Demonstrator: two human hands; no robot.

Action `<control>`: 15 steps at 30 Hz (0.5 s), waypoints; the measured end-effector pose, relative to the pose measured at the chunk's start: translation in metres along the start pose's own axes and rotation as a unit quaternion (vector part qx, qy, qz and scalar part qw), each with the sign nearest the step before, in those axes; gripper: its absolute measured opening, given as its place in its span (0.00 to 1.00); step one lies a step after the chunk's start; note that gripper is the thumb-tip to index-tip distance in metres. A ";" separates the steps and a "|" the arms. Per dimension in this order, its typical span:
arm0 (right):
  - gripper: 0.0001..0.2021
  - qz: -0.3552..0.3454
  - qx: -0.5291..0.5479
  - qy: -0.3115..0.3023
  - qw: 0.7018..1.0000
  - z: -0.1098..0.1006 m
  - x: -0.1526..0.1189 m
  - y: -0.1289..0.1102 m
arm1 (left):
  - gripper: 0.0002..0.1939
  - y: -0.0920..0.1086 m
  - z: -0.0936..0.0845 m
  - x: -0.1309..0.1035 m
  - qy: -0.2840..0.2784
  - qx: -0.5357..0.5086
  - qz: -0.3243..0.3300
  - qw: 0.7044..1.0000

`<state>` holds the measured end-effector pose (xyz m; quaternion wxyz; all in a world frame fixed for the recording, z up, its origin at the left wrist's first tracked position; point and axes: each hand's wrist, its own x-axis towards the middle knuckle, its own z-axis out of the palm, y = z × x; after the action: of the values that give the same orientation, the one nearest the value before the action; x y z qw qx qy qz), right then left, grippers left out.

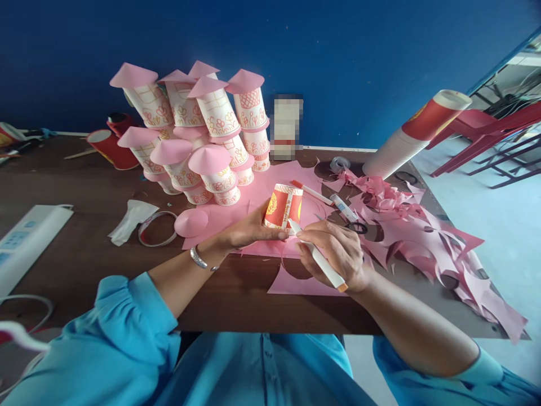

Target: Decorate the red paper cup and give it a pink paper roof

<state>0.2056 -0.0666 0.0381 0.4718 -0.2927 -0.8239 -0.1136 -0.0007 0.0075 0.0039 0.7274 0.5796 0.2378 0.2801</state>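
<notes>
My left hand [253,228] is wrapped round a red and white paper cup [276,207] with yellow printing, held above the pink paper. In my right hand [336,251] is a white marker [323,265] with an orange end. Its front end is against or very close to the lower part of the cup; I cannot tell whether it touches. Under both hands lies pink paper [260,194]. A red and white marker [310,192] and a glue stick [343,208] lie just beyond my right hand, beside black-handled scissors [357,227].
Decorated cup towers [215,113] with pink cone roofs stand at the back left. A loose pink cone [191,223] and a tape roll [157,228] lie left. Pink scraps [426,242] cover the right side, near a leaning cup stack [414,138]. A power strip [31,242] is far left.
</notes>
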 end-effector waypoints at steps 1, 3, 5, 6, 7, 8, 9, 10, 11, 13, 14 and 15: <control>0.08 0.000 0.003 0.002 1.000 0.001 0.000 0.000 | 0.35 0.000 0.000 0.000 0.000 0.004 0.002 1.000; 0.08 0.000 0.009 0.003 1.000 0.001 -0.001 0.000 | 0.35 0.001 0.000 0.000 0.001 0.016 0.006 1.000; 0.08 -0.001 0.012 0.001 1.000 0.002 -0.001 0.000 | 0.33 0.002 0.000 -0.001 -0.002 0.022 0.005 1.000; 0.07 -0.003 0.012 0.000 1.000 0.002 -0.001 0.000 | 0.32 0.002 0.000 -0.001 -0.005 0.022 0.004 1.000; 0.07 -0.003 0.012 0.000 1.000 0.002 -0.001 0.000 | 0.32 0.002 0.000 0.000 -0.009 0.018 0.004 1.000; 0.07 -0.002 0.012 0.000 1.000 0.002 -0.001 0.000 | 0.32 0.001 0.000 0.000 -0.013 0.013 0.005 1.000; 0.07 -0.001 0.012 0.000 1.000 0.002 -0.001 0.000 | 0.32 0.001 0.001 0.000 -0.017 0.008 0.005 1.000; 0.07 -0.001 0.011 0.001 1.000 0.002 -0.001 0.000 | 0.33 0.001 0.001 0.000 -0.018 0.004 0.005 1.000; 0.07 -0.001 0.009 0.003 1.000 0.002 -0.001 0.000 | 0.33 0.001 0.001 -0.001 -0.018 0.000 0.005 1.000; 0.07 -0.001 0.002 0.006 1.000 0.002 -0.001 0.000 | 0.35 0.001 0.002 -0.001 -0.015 -0.004 0.006 1.000; 0.07 -0.001 0.000 0.006 1.000 0.003 -0.001 0.000 | 0.36 0.002 0.002 -0.001 -0.013 -0.007 0.008 1.000; 0.07 0.000 -0.001 0.005 1.000 0.003 -0.002 0.000 | 0.37 0.003 0.002 -0.001 -0.013 -0.009 0.009 1.000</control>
<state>0.2045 -0.0659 0.0353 0.4759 -0.2926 -0.8212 -0.1161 -0.0003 0.0055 0.0071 0.7330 0.5787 0.2207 0.2812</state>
